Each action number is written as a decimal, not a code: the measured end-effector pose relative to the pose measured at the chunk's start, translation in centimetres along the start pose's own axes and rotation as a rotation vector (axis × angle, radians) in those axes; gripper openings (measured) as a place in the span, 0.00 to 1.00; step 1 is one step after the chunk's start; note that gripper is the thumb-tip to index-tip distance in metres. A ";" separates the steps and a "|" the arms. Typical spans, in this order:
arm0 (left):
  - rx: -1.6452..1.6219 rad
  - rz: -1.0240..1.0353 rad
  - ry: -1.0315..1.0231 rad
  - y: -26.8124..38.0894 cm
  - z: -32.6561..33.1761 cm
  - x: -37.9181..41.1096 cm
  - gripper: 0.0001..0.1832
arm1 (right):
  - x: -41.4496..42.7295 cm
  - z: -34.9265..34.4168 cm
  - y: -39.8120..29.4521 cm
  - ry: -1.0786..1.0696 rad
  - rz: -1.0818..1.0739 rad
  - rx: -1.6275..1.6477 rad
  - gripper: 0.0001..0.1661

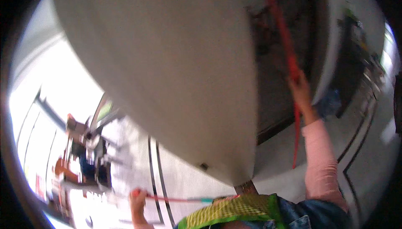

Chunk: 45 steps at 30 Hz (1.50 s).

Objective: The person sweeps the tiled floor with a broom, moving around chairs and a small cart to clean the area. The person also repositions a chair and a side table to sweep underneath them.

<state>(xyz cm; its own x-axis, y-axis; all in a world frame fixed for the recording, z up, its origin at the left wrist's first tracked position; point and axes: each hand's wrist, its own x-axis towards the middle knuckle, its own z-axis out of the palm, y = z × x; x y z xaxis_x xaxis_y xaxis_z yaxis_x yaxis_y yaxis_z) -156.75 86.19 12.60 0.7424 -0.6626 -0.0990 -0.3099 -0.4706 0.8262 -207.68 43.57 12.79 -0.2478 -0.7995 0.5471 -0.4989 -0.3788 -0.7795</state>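
Note:
My right hand (300, 87), raised at the right, is closed around a long red strip (284, 37), possibly a strap or a pole. Part of it runs to the top of the view, and a thinner tail hangs below the hand. Low at the left, my left hand (137, 199) grips the red end of a thin rod or cord (176, 200). Its teal section runs to my yellow-green checked garment (232, 208), where the rest is hidden. A large pale panel (169, 72), perhaps a wall or a door, stands between my hands. Motion blur hides finer detail.
Right of the panel is a dark opening (273, 97) with indistinct things inside. A cluttered stand or cabinet (355, 53) is at the far right. Blurred furniture (91, 153) stands on the bright left side. Paired dark lines (158, 178) cross the pale floor.

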 end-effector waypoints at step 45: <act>-0.168 0.048 0.057 -3.9 -6.0 -6.9 0.10 | 0.8 1.5 -5.8 0.014 -0.430 -0.184 0.42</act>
<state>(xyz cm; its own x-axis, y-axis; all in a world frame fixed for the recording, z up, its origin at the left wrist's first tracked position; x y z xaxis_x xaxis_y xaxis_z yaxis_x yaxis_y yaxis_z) -157.08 96.11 13.36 0.7629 -0.6458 -0.0296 -0.2455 -0.3318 0.9108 -203.77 44.44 17.34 0.0028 -0.5813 0.8137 -0.6973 -0.5844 -0.4151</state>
